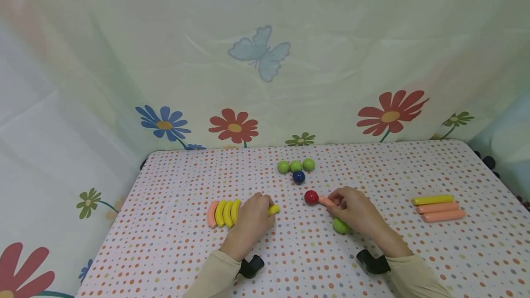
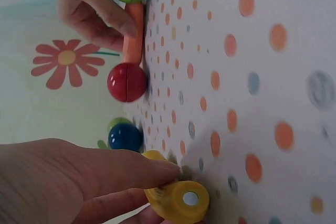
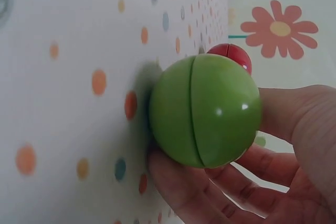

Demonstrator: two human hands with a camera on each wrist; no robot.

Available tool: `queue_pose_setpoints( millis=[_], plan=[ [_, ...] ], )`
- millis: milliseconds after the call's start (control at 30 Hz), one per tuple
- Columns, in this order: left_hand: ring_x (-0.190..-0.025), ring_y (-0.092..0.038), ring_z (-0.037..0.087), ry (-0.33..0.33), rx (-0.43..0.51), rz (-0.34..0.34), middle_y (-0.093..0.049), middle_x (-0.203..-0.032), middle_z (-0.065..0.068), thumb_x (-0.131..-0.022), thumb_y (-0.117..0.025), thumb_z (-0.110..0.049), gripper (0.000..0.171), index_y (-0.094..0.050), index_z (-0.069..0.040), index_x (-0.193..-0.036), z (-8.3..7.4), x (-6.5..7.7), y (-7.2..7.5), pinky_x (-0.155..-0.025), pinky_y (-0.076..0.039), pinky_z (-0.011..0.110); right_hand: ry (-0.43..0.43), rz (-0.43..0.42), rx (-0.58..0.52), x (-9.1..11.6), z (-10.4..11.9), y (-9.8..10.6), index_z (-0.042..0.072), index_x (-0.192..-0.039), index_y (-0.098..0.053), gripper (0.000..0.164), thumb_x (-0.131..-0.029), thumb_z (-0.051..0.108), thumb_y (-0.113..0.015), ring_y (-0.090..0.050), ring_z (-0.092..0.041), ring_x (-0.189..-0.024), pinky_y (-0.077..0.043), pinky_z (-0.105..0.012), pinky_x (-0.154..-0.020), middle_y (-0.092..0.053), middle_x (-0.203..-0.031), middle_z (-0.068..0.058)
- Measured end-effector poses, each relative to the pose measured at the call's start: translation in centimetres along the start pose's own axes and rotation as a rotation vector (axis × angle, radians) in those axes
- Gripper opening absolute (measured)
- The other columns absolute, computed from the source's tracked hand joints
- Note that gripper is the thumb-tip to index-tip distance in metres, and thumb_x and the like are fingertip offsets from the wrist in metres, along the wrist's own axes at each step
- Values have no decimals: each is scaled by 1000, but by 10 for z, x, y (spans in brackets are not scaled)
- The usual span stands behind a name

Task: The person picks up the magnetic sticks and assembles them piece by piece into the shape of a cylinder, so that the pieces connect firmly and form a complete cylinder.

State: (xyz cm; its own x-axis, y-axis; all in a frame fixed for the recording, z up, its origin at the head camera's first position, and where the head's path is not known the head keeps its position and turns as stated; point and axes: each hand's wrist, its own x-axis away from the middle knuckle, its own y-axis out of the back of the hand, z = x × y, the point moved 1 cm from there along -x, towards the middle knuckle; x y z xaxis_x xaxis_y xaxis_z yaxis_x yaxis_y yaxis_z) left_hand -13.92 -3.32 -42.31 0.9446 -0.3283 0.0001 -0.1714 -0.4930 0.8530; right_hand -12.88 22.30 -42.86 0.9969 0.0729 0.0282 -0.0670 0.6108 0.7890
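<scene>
My left hand pinches a yellow curved stick close to the tabletop; a round silver spot shows on the end of that yellow stick in the left wrist view. To its right, my right hand holds a salmon-pink stick between thumb and fingers. A glossy red ball touches the far end of this stick. At the near end is a green ball, which fills much of the right wrist view, with fingers around it.
Left of my left hand lie several yellow curved sticks beside a pink curved one. Three green balls and a dark blue ball sit farther back. At right lie a yellow straight stick and two pink ones.
</scene>
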Motion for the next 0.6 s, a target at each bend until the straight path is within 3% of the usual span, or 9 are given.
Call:
queue_pose_setpoints(
  millis=[400,600],
  plan=[
    [-72,-50,11,-43,19,-21,-62,-91,6,-88,-80,-1,18,-73,2,-105,-14,-11,-9,-67,-50,23,62,-1,-13,-3,18,-10,-4,-103,-73,23,-90,11,-83,-57,-14,-74,-48,-32,-63,-66,-87,-3],
    [-70,-51,13,-40,9,3,-62,-91,8,-87,-80,2,19,-73,3,-105,-18,-16,-9,-60,-48,22,51,22,-38,-2,21,-17,-2,-104,-73,21,-90,10,-82,-56,-13,-73,-47,-29,-61,-64,-87,-2]
  ],
)
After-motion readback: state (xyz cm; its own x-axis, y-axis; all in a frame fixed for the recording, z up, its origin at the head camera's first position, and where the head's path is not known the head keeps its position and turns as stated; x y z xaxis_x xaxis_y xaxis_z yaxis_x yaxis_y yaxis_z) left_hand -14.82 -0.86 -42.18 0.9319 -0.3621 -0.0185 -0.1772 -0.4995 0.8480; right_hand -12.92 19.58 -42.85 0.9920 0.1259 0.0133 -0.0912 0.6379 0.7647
